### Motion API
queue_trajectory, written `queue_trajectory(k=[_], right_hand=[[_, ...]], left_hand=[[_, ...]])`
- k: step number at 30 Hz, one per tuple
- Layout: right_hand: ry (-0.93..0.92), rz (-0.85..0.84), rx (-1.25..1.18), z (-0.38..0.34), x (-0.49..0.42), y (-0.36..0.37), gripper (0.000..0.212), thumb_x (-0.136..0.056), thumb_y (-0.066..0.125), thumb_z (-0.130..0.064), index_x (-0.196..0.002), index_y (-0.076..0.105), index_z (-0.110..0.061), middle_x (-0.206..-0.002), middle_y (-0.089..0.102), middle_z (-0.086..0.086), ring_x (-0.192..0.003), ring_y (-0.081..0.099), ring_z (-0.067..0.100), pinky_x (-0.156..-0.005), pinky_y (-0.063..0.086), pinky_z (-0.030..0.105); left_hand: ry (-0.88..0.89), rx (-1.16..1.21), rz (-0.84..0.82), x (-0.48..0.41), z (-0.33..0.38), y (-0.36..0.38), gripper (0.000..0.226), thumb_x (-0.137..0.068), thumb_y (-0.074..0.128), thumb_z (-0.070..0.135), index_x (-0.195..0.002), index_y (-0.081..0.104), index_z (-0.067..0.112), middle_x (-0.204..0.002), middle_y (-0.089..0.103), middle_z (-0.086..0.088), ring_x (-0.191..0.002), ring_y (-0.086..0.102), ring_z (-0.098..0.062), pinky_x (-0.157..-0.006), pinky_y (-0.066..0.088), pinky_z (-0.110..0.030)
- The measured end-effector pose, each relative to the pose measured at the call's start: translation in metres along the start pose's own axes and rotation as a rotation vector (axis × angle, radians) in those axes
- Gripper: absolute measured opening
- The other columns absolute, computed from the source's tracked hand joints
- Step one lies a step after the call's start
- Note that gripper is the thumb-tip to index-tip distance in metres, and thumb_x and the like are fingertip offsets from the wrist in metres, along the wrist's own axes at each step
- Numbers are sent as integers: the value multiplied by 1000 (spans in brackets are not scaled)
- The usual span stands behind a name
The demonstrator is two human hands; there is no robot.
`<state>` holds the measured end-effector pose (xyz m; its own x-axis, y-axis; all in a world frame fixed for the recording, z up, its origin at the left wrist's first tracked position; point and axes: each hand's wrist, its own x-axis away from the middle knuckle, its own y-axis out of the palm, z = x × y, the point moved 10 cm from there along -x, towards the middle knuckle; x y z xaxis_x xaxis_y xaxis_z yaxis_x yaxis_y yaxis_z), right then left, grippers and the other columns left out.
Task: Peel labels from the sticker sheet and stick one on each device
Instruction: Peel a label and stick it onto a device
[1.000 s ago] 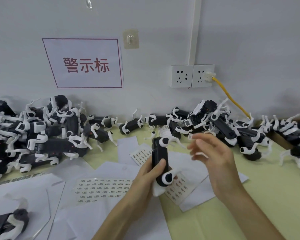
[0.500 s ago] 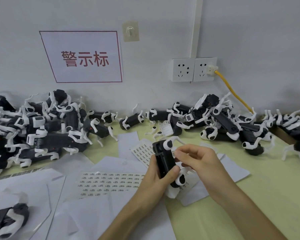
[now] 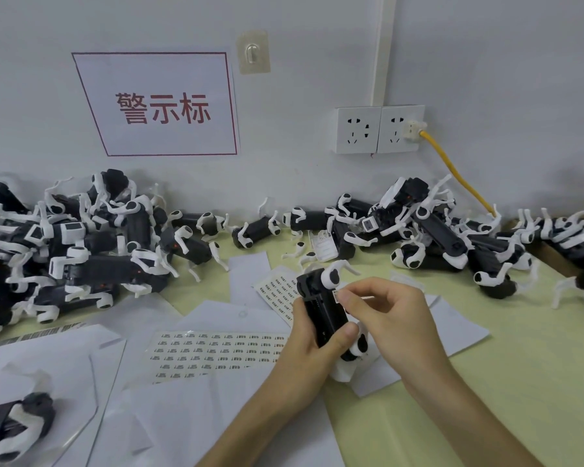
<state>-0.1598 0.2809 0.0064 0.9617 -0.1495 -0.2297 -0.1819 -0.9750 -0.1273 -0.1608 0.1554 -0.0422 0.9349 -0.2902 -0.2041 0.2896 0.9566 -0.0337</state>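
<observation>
Straight below the double wall socket, above the pale green table, the person holds one black device with white leg parts nearly upright, its top tipped a little away from them. The left hand grips it from behind, fingers curled round the body and the thumb pressed across its front lower edge. The right hand, below the socket and slightly to its right, pinches a tiny white label between thumb and forefinger right against the device's upper side; its other fingers are curled in together. Whether the label is stuck down already I cannot tell. Below and left of the socket, a sticker sheet with rows of small printed labels lies flat among loose white papers, and a second, smaller sheet lies partly hidden behind the held device. Far to the socket's lower left, a big heap of devices sits against the wall; another heap lies under the socket and off to its right. A yellow cable runs from the socket's right outlet down behind that heap. Left of the socket, a sign with red characters is fixed to the wall.
</observation>
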Motion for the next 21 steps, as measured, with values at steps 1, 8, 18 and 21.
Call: queue_trajectory(k=[1, 8, 18, 21], right_hand=[[0, 6, 5, 0, 0, -1, 15, -87, 78, -20, -74, 77, -28, -74, 75, -10, -69, 69, 3, -57, 46, 10], [-9, 40, 18, -3, 5, 0, 19, -87, 77, -21, -76, 75, -36, -73, 75, -8, -67, 71, 10, -51, 50, 17], [-21, 31, 26, -6, 6, 1, 19, -86, 78, -20, -75, 75, -35, -69, 74, -4, -64, 71, 13, -48, 50, 19], [-30, 38, 26, -6, 6, 0, 19, -87, 78, -20, -75, 75, -35, -65, 73, 0, -60, 70, 19, -48, 51, 22]], left_hand=[[5, -3, 2, 0, 0, 0, 53, -89, 66, 39, -131, 41, 18, -130, 54, -19, -126, 56, -27, -104, 51, -40], [32, -5, 15, 0, 2, 0, 52, -91, 65, 32, -133, 39, 20, -130, 57, -14, -126, 58, -24, -105, 51, -39], [41, 1, 30, -1, 1, 0, 50, -91, 65, 30, -131, 38, 19, -130, 60, -13, -125, 60, -22, -105, 51, -39], [46, -1, 32, 0, 2, 1, 50, -90, 65, 29, -130, 37, 16, -130, 60, -14, -125, 60, -21, -103, 51, -35]])
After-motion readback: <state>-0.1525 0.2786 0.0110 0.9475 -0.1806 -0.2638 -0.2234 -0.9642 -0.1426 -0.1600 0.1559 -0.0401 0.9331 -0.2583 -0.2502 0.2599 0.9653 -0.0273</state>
